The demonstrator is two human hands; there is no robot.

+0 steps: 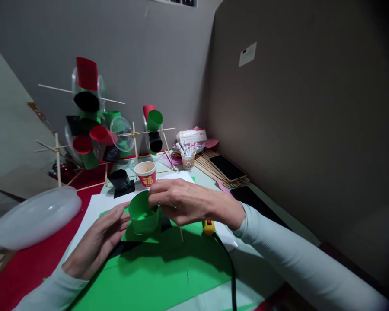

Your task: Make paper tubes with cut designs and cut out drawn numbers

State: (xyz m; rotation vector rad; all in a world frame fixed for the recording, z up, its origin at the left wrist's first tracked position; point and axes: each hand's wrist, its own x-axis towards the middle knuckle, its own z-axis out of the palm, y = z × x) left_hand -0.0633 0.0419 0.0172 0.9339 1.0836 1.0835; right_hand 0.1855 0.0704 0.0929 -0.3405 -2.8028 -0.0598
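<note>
Over green sheet [168, 280], right hand [181, 201] pinching rim of green tube [142, 222]; left hand [104, 236], grip spread, touching side.

This looks like an improvised handicraft corner, a table pushed where a gray far wall [178, 56] meets the right wall [294, 95]; whether it belongs to a home or an office, I cannot tell. A green paper cylinder [144, 225] stands near the middle above a large green sheet [162, 280]. Craft supplies show the use: a cup of marker pens [188, 161], thin wooden sticks [203, 160], a corded yellow tool [209, 228], and, far left, a stick frame [135, 138] bearing colored paper tubes [87, 74].
</note>
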